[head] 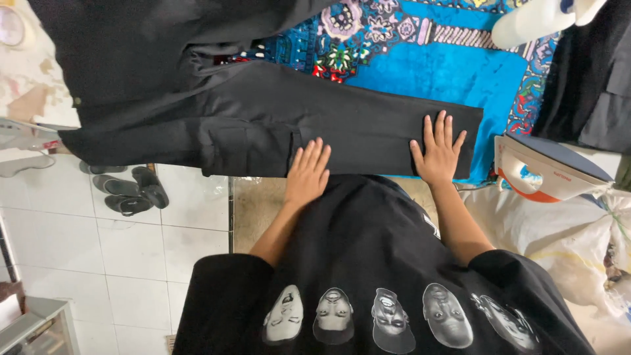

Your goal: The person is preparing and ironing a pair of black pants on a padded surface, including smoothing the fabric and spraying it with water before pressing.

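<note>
Under both flat hands, left hand (307, 172) and right hand (438, 150), black trousers (263, 125) run off-frame.

An iron (549, 172) stands just right of the right hand (438, 150), blocking that side; bare trousers (368, 128) between both hands lie open.

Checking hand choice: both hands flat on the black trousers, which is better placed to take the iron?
Right, probably. The right hand lies at the trousers' hem end, nearest the iron; the left hand lies farther off, mid-leg.
</note>
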